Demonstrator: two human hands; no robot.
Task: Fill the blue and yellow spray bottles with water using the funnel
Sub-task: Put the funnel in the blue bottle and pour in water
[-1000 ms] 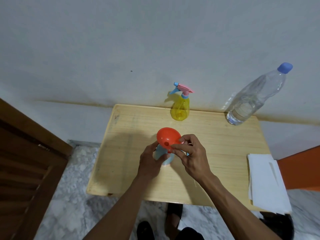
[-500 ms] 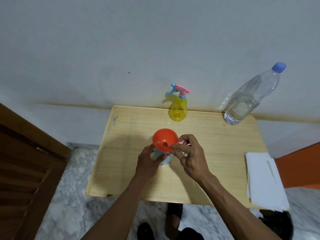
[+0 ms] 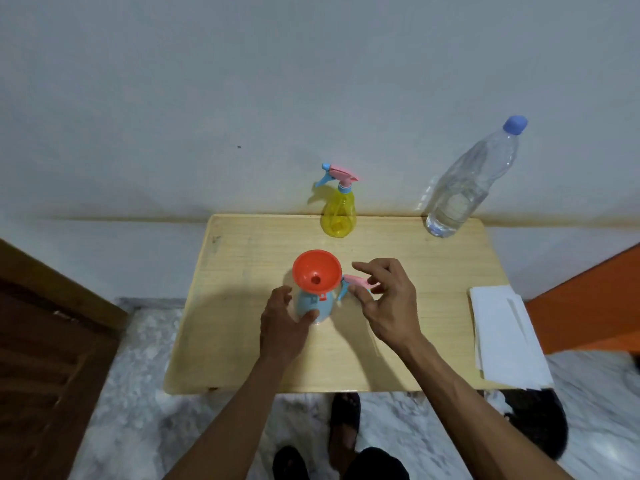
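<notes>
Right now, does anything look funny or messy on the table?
Nothing is spilled. The white papers stick out past the right edge of the table. The pink spray head is off the blue bottle, but only because the funnel sits in its neck.

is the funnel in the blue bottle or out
In: the orange funnel stands upright, spout in the neck of the blue spray bottle.

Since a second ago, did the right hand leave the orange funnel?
Yes. The right hand, holding the pink spray head, has come off the orange funnel and shifted right, toward the white paper; the left hand grips the blue spray bottle.
</notes>
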